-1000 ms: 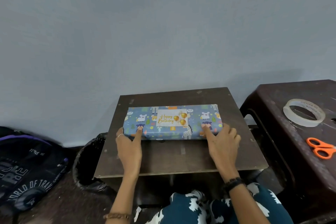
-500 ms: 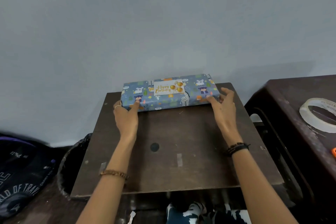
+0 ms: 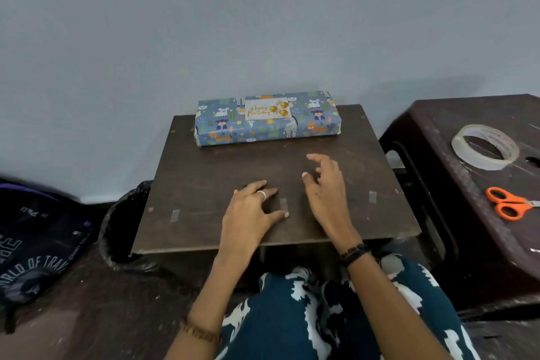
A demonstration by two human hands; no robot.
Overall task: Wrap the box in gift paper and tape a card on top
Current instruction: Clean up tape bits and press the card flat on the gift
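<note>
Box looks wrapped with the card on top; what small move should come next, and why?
Probably just draw both hands back to rest. The wrapped box sits at the table's far edge, card on top, and the left hand and right hand hold nothing.

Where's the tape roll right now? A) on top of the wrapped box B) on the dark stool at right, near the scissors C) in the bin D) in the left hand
B: the tape roll lies on the dark stool at the right, just beyond the orange scissors; both hands are empty.
</note>
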